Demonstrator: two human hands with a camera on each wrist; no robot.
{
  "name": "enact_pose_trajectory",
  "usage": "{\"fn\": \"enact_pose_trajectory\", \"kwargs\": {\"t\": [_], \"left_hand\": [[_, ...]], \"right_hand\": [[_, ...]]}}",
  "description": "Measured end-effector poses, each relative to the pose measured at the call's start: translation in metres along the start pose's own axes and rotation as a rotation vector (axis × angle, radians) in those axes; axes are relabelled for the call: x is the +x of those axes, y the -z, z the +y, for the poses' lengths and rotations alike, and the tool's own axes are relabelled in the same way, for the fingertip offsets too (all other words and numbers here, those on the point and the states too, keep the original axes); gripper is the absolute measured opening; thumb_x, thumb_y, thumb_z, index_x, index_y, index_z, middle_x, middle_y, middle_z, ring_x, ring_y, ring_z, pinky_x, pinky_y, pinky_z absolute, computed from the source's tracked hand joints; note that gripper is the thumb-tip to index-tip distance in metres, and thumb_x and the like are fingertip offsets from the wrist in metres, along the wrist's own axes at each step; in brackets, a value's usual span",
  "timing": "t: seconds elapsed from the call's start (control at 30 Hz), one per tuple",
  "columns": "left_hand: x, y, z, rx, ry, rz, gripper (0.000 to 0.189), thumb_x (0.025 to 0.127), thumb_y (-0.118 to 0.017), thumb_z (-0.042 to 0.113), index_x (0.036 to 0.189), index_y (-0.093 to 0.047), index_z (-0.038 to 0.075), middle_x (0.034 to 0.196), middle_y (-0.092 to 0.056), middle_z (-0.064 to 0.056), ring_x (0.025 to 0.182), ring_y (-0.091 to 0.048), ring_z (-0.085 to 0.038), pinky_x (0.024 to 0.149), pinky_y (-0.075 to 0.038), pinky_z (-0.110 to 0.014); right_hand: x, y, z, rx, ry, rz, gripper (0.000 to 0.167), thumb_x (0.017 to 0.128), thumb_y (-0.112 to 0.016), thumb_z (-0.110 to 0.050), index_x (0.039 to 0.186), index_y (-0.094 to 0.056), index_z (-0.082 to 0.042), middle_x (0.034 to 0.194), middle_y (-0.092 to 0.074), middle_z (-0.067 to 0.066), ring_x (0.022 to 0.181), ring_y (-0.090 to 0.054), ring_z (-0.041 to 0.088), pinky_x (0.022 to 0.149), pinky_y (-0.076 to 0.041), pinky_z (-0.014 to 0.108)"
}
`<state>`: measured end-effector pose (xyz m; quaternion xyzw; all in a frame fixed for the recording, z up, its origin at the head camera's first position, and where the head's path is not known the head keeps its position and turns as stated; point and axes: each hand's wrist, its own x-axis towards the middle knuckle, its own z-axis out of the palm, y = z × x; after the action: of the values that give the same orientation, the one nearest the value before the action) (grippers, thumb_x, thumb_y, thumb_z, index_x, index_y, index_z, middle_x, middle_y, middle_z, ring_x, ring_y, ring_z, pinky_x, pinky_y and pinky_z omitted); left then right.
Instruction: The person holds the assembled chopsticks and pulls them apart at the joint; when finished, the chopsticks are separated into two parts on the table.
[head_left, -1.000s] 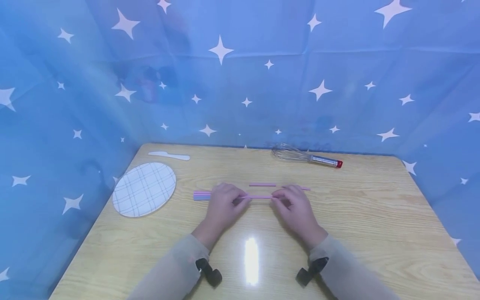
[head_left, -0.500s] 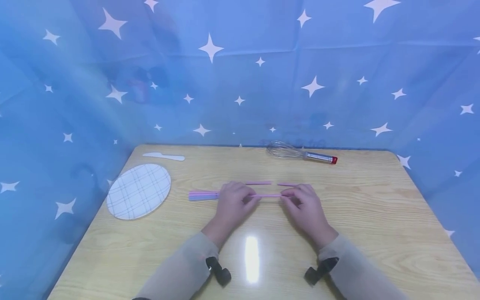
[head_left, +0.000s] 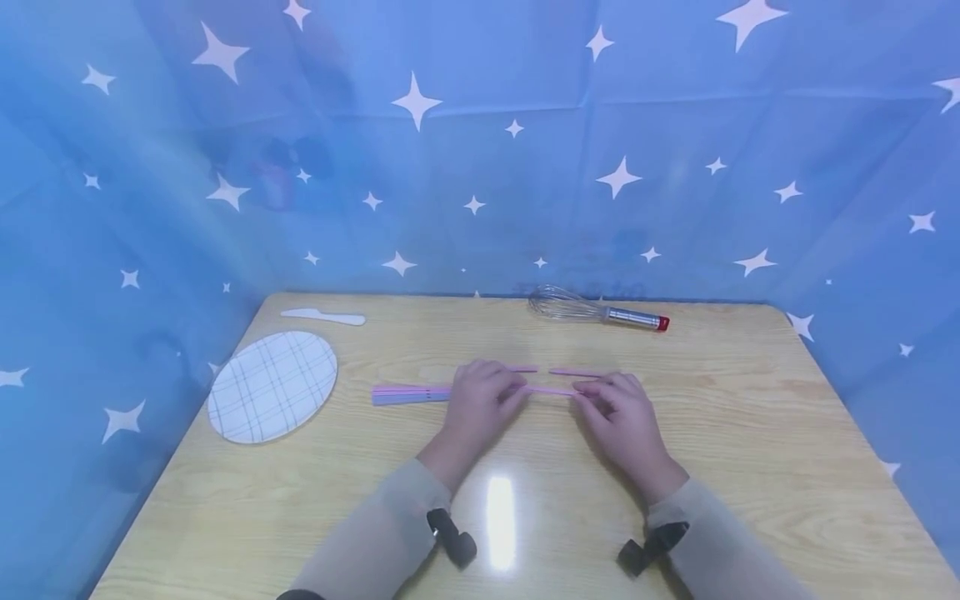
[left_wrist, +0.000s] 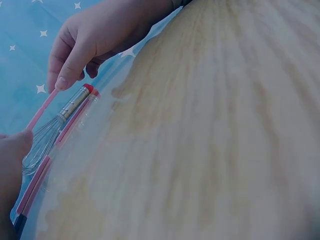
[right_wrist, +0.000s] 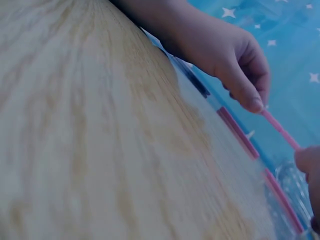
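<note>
Level over the table, a thin pink stick (head_left: 550, 390) with a narrow joint midway along it runs between both hands. Thumb and fingers of my left hand (head_left: 480, 404) pinch its left end; those of my right hand (head_left: 621, 410) pinch the other. The right wrist view shows the same stick (right_wrist: 281, 130) stretched straight from hand to hand. Just behind the fingers lie two pink pieces, one on the left (head_left: 525, 368) and one on the right (head_left: 576, 372), end to end with a small gap. A pink and blue-violet bundle of sticks (head_left: 408, 395) lies partly hidden behind my left hand.
At the table's back edge lies a wire whisk (head_left: 573, 306) with a red-tipped handle. A white checked oval plate (head_left: 273, 387) rests on the left, a white knife (head_left: 322, 316) behind it. Blue star-patterned cloth (head_left: 480, 150) hangs around the table.
Both hands have shifted rightward along the table with the pink stick between them, uncovering more of the bundle. The head view has also turned slightly.
</note>
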<state>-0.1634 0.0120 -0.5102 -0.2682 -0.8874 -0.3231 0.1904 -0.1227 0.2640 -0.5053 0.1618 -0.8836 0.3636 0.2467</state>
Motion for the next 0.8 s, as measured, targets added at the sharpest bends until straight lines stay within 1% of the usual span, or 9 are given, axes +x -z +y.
{"fn": "enact_pose_trajectory", "kwargs": {"t": [0.1, 0.3, 0.43, 0.53, 0.8], "left_hand": [[-0.0001, -0.0004, -0.0002, -0.013, 0.004, -0.001, 0.017, 0.101, -0.075, 0.037, 0.108, -0.081, 0.023, 0.107, -0.074, 0.012, 0.104, -0.061, -0.01, 0.102, -0.045, -0.038], [-0.0043, -0.0007, -0.0005, -0.026, 0.018, -0.017, 0.014, 0.102, -0.075, 0.03, 0.112, -0.081, 0.023, 0.108, -0.073, 0.012, 0.104, -0.059, -0.009, 0.1, -0.046, -0.037], [-0.0051, -0.0006, 0.0, -0.035, 0.015, -0.011, 0.015, 0.1, -0.077, 0.027, 0.115, -0.081, 0.025, 0.109, -0.075, 0.012, 0.106, -0.06, -0.01, 0.1, -0.046, -0.037], [-0.0041, -0.0006, 0.0, -0.041, 0.012, -0.01, 0.014, 0.1, -0.078, 0.025, 0.114, -0.082, 0.025, 0.109, -0.075, 0.012, 0.107, -0.06, -0.011, 0.1, -0.046, -0.038], [-0.0012, 0.0005, -0.0006, -0.023, 0.024, -0.031, 0.012, 0.101, -0.076, 0.03, 0.112, -0.082, 0.028, 0.111, -0.075, 0.014, 0.108, -0.06, -0.01, 0.098, -0.043, -0.037]], "right_hand": [[0.001, -0.0013, 0.0008, -0.002, 0.027, -0.005, 0.023, 0.088, -0.086, -0.001, 0.109, -0.083, -0.008, 0.098, -0.072, 0.001, 0.092, -0.055, 0.02, 0.078, -0.04, 0.03], [0.0013, -0.0037, 0.0029, 0.006, 0.052, -0.012, 0.023, 0.084, -0.088, 0.003, 0.104, -0.086, -0.01, 0.095, -0.069, 0.002, 0.092, -0.054, 0.021, 0.08, -0.039, 0.031], [0.0013, -0.0048, 0.0046, 0.012, 0.051, -0.013, 0.023, 0.084, -0.088, 0.003, 0.102, -0.086, -0.011, 0.095, -0.068, 0.001, 0.093, -0.054, 0.022, 0.081, -0.038, 0.033], [0.0014, -0.0052, 0.0052, 0.011, 0.045, -0.013, 0.022, 0.085, -0.088, 0.003, 0.102, -0.086, -0.011, 0.095, -0.068, 0.002, 0.093, -0.054, 0.022, 0.08, -0.038, 0.033], [0.0018, -0.0054, 0.0042, 0.0, 0.023, -0.016, 0.021, 0.087, -0.087, 0.002, 0.103, -0.086, -0.011, 0.096, -0.068, 0.001, 0.092, -0.054, 0.019, 0.077, -0.038, 0.029]]}}
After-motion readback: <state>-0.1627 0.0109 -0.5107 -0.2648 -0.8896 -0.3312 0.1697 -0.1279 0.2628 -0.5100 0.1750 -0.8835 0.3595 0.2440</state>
